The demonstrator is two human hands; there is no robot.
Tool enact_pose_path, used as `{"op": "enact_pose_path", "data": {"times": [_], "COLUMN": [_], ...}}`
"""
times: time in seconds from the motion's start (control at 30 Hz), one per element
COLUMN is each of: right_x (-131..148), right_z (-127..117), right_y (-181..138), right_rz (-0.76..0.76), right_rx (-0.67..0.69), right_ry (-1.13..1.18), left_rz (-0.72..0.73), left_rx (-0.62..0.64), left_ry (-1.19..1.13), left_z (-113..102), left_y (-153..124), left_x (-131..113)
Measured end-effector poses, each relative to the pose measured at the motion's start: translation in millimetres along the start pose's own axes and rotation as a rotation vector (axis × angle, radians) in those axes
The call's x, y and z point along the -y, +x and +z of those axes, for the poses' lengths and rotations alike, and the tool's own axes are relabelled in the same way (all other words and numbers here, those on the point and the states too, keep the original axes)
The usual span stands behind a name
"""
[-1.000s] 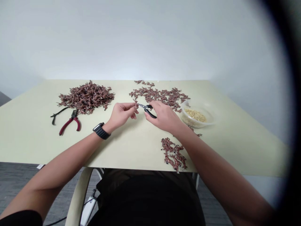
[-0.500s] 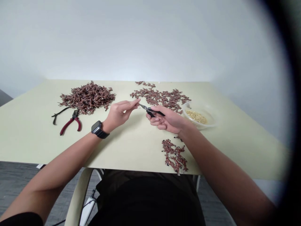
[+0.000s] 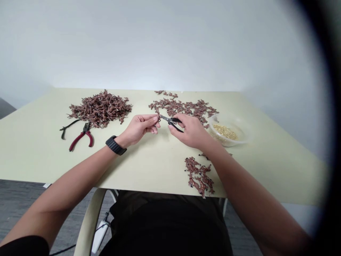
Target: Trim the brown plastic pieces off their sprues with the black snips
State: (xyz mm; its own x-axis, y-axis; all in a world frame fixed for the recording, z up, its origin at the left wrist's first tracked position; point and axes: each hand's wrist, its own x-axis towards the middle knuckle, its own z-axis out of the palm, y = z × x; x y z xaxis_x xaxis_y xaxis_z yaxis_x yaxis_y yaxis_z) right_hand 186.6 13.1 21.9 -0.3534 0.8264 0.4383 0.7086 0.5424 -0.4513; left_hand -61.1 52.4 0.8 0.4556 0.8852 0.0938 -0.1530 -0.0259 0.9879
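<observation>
My left hand [image 3: 142,128] pinches a small brown animal figure [image 3: 159,117], mostly hidden by the fingers. My right hand [image 3: 193,131] is closed around black-handled pliers [image 3: 174,122], whose handles stand apart. The pliers' narrow metal tips reach the figure at my left fingertips; whether they grip it I cannot tell. Beyond my hands lies a spread of similar brown figures [image 3: 183,108]. A smaller group of them [image 3: 198,174] rests by the table's front edge, under my right forearm's inner side.
A tall heap of brown figures [image 3: 102,108] sits at the back left. Red-handled pliers [image 3: 85,135] and a black tool [image 3: 68,128] lie before it. On the right stands a clear plastic bowl [image 3: 241,141] holding small gold-coloured pieces [image 3: 226,131]. A wall backs the table [image 3: 149,163].
My right hand has turned from palm-up to back-up around the pliers, and their handles have spread. My left hand has rolled too, showing more of the fingers; the view shifted slightly.
</observation>
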Motion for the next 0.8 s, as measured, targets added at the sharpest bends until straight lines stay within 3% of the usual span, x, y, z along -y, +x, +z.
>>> {"op": "enact_pose_path", "data": {"times": [0.2, 0.3, 0.4, 0.5, 0.57, 0.7, 0.8], "right_x": [3.3, 7.9, 11.0, 10.7, 8.6, 2.2, -1.4], "right_z": [-2.7, -4.7, -8.8, -9.4, -6.0, 3.2, 5.3], "right_y": [-1.4, -0.6, 0.7, 1.0, 0.5, -0.7, -0.6], "right_rz": [0.096, 0.283, 0.471, 0.524, 0.482, 0.255, 0.124], "right_rx": [0.062, 0.190, 0.406, 0.495, 0.398, 0.059, -0.004], "right_ry": [0.161, 0.512, 0.928, 1.081, 0.978, 0.412, 0.164], "left_rz": [0.069, 0.228, 0.441, 0.519, 0.434, 0.208, 0.126], "left_rx": [0.023, -0.037, -0.134, -0.155, -0.141, -0.051, -0.007], "left_ry": [0.091, 0.331, 0.635, 0.740, 0.601, 0.256, 0.138], "left_z": [3.1, 4.3, 0.6, -2.0, 0.1, 7.1, 7.9], "left_y": [-0.9, -3.8, -6.5, -6.9, -5.8, -3.9, -3.9], "left_x": [-3.1, -5.9, -7.0, -7.0, -7.2, -8.6, -8.8]}}
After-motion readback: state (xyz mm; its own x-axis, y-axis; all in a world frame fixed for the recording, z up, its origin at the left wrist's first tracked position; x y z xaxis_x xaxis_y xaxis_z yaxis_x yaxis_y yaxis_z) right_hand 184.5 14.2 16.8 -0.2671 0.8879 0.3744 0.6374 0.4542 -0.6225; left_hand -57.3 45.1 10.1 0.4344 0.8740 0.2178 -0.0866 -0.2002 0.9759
